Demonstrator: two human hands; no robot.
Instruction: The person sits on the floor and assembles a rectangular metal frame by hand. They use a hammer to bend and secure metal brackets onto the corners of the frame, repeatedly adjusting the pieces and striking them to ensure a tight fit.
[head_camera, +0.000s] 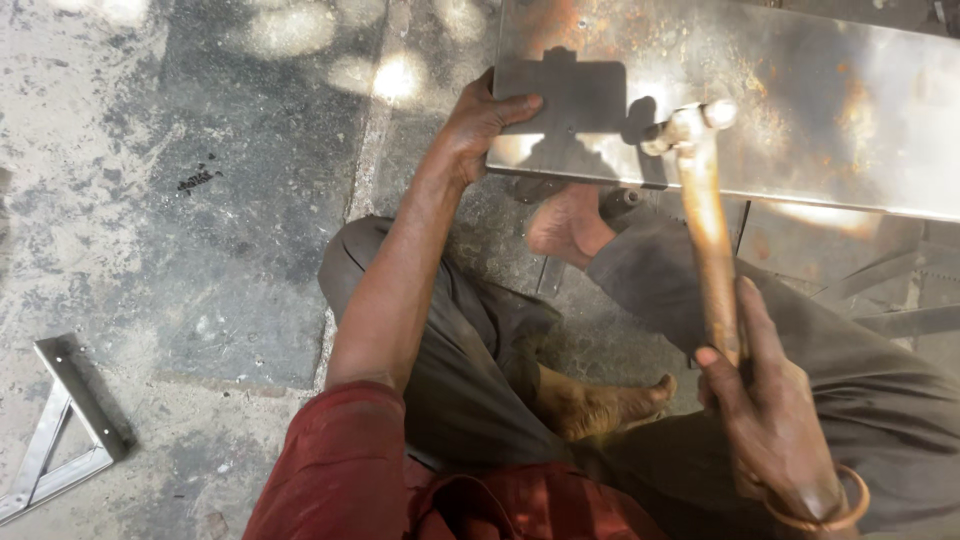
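Note:
My left hand (478, 122) grips the near left corner of a large shiny metal sheet (800, 110), thumb lying on its top face. A dark flat metal piece (565, 95) rests on the sheet right beside that thumb. My right hand (770, 410) is closed around the wooden handle of a hammer (705, 210). The hammer's metal head hovers over the sheet just right of the dark piece. I sit on the floor with my bare feet and grey trousers under the sheet's edge.
A triangular metal bracket (60, 430) lies on the stained concrete floor at the lower left. Metal strips (900, 290) lie under the sheet at the right. A bangle circles my right wrist.

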